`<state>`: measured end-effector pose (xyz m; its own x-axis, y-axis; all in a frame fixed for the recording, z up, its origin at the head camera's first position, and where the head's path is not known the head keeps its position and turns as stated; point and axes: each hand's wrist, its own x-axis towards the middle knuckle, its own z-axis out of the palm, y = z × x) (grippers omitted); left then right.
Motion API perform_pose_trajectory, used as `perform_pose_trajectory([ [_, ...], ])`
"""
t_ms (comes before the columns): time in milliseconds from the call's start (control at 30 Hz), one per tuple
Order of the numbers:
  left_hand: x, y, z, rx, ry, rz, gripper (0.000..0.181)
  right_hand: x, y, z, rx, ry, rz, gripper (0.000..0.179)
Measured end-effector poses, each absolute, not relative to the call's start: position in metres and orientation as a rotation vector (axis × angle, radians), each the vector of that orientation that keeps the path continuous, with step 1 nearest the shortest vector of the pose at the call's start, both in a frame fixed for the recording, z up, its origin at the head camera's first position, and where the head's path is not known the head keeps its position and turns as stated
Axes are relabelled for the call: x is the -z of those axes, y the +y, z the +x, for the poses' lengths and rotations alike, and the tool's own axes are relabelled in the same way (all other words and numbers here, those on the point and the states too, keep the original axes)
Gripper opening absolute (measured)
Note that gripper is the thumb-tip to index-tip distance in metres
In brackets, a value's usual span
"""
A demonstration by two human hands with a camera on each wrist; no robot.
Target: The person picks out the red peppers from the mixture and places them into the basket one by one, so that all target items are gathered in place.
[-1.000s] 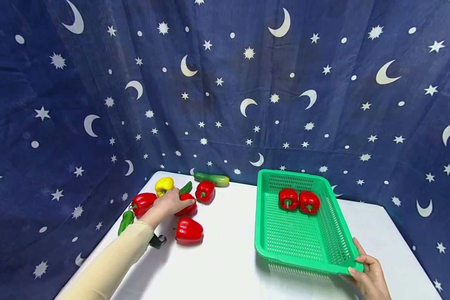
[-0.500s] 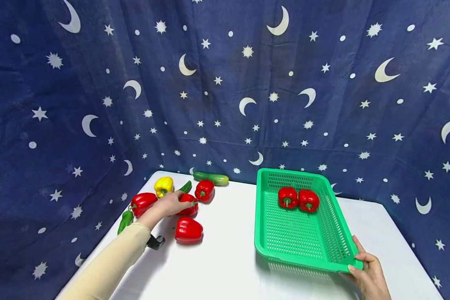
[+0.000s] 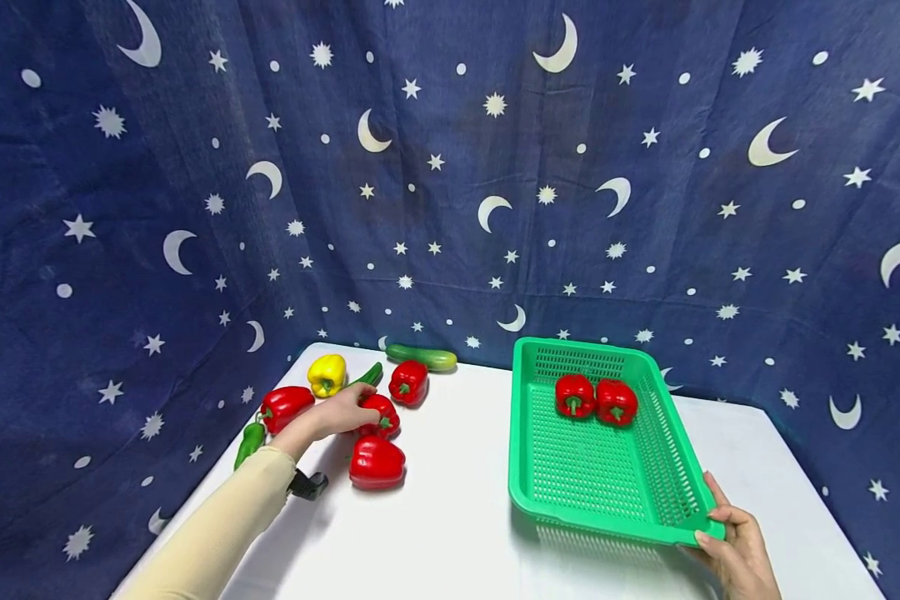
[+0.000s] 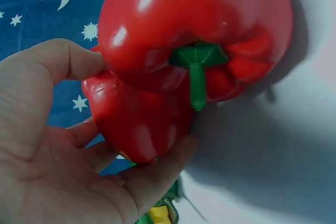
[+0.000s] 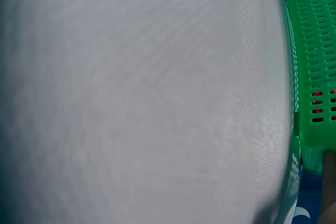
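Observation:
My left hand (image 3: 341, 410) grips a red bell pepper (image 3: 385, 419) in the left cluster on the table. In the left wrist view, thumb and curled fingers lie round this red pepper (image 4: 142, 119), partly hidden by a nearer red bell pepper (image 4: 194, 19) with a green stem. That nearer pepper (image 3: 377, 463) lies just in front of the hand in the head view. At the lower right, my right hand (image 3: 740, 546) holds the front right corner of a green perforated basket (image 3: 600, 523), whose front is tilted up. Two red bell peppers (image 3: 596, 398) sit inside, side by side.
Around the left hand lie a yellow bell pepper (image 3: 327, 375), another red pepper (image 3: 287, 408), a green chili pepper (image 3: 250, 444) and a cucumber (image 3: 371, 375). Farther back are a red pepper (image 3: 409, 382) and a second cucumber (image 3: 422, 357). A starry curtain (image 3: 450, 208) borders the white table.
The red pepper in my left hand has moved slightly right and forward, its stem now turned more toward me. The right hand and basket have stayed put.

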<state>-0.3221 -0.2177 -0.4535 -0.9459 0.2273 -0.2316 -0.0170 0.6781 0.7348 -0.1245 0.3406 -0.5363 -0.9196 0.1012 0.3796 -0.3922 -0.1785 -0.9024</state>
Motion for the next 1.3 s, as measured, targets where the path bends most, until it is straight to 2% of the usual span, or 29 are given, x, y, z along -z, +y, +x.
perform_pose_trajectory([
  [133, 0.457, -0.221, -0.322, -1.212, 2.542, 0.167, 0.070, 0.536, 0.340, -0.124, -2.163, -1.768, 0.323, 0.032],
  [700, 0.468, -0.233, -0.321, -1.288, 2.463, 0.134, 0.079, 0.538, 0.340, -0.124, -2.145, -1.777, 0.337, 0.031],
  [1300, 0.476, -0.233, -0.324, -1.381, 2.444, 0.100, 0.076, 0.536, 0.339, -0.123, -2.113, -1.823, 0.311, 0.029],
])
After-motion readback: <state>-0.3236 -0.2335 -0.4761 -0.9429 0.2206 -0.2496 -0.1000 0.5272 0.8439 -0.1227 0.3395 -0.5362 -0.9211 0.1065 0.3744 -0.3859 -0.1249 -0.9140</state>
